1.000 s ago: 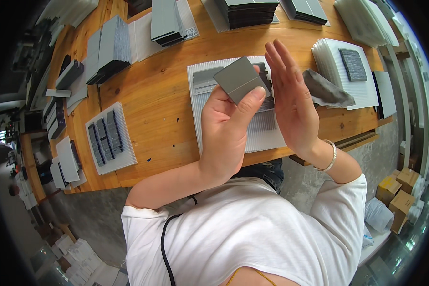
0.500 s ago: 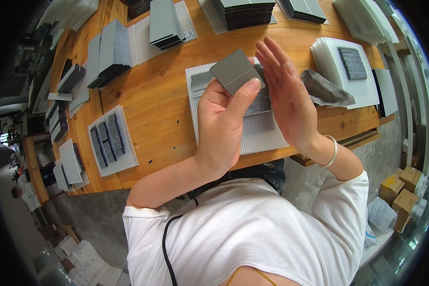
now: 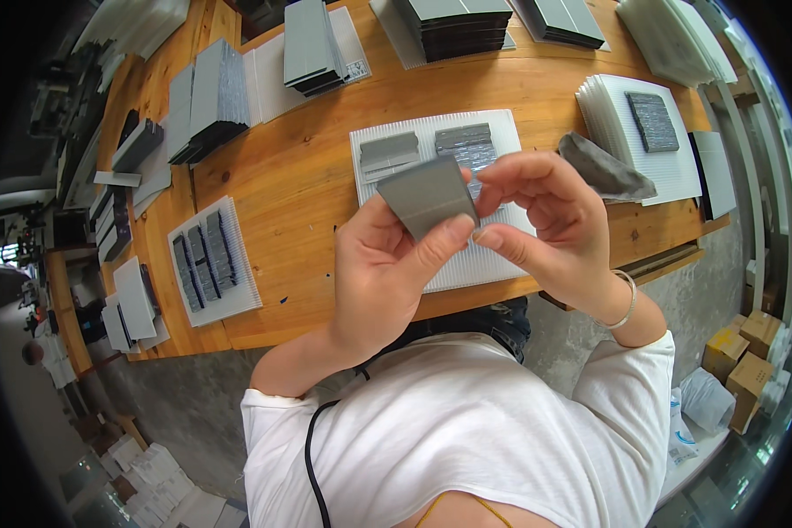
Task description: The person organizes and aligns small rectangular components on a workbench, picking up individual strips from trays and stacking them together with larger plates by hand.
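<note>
My left hand (image 3: 374,268) is closed round a small stack of grey rectangular plates (image 3: 424,195), thumb along its near edge and fingers beneath. The stack is tilted, its grey top face marked by a pale line. At its right edge is my right hand (image 3: 559,224), fingers curled and thumb apart; whether the tips touch the plates I cannot tell. Beneath the hands lies a white corrugated sheet (image 3: 475,271). On that sheet sit a grey stack (image 3: 389,155) at left and a dark, streaky stack (image 3: 466,139) at right, partly hidden by my hands.
A grey cloth (image 3: 600,167) lies right of the sheet, beside a pile of white sheets (image 3: 678,180) topped by a dark block (image 3: 651,121). Left, another white sheet (image 3: 246,295) bears several dark strips. Taller grey stacks (image 3: 312,44) line the table's far side. Cardboard boxes (image 3: 748,378) stand lower right.
My right hand has gone from flat, with straight fingers, to curled beside the stack. The left hand has lowered slightly and tipped the stack, uncovering more of the sheet behind.
</note>
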Motion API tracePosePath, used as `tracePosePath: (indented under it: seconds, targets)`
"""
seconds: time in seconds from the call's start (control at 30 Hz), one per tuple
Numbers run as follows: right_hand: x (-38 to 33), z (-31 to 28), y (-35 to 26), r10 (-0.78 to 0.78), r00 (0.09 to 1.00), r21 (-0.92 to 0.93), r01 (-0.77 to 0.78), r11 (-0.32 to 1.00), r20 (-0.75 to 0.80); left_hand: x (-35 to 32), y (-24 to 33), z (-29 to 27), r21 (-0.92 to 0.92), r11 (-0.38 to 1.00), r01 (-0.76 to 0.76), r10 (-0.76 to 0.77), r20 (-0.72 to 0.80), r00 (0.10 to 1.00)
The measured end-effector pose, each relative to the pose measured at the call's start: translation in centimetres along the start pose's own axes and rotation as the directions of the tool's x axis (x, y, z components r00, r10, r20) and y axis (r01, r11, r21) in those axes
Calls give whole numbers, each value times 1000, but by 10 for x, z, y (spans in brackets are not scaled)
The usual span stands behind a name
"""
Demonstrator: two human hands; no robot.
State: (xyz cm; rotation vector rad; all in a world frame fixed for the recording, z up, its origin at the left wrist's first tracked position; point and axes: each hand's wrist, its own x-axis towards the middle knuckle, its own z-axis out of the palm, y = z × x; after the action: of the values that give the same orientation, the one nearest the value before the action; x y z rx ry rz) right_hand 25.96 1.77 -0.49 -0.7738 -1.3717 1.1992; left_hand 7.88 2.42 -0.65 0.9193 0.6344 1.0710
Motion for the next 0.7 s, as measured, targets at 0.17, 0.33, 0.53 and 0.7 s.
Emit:
tracePosePath:
  seconds: [0.17, 0.33, 0.53, 0.7]
  targets:
    - [-7, 3, 3, 86, 996, 73, -88, 993, 30, -8, -2, -7, -53, 999, 3, 0, 53, 999]
    - [-12, 12, 2, 190, 981, 104, -186, 977, -27, -14, -6, -11, -51, 999, 11, -11, 3, 1000]
    - [-13, 11, 3, 85, 996, -94, -84, 992, 1, -20, -9, -16, 207, 972, -108, 111, 0, 994]
    - [-14, 11, 3, 37, 999, -117, -36, 992, 10, -19, -7, -11, 357, 911, -208, 229, -15, 973]
